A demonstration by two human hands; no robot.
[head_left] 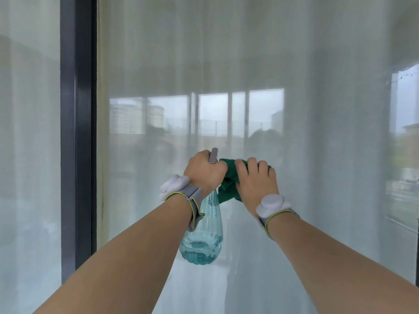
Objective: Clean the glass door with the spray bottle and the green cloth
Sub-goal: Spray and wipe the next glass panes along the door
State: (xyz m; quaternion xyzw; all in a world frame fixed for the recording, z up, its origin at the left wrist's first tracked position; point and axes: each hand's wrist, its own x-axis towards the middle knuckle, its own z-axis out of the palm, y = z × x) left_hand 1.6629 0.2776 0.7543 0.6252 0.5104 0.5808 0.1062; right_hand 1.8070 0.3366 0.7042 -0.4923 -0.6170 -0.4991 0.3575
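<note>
The glass door (249, 64) fills the view, with pale curtains behind it and reflections of windows in it. My left hand (205, 171) grips the neck of a clear blue-green spray bottle (203, 236) that hangs below my fist, partly filled with liquid; its grey head (213, 156) sticks up above my fingers. My right hand (257, 182) lies flat on the crumpled green cloth (229, 184) and presses it against the glass, right beside the left hand. The cloth is partly hidden under my palm.
A dark vertical door frame (77, 132) stands at the left, with another glass pane (29, 155) beyond it. A strip of outdoor view (403, 132) shows at the far right edge. Both wrists carry grey bands with white sensors.
</note>
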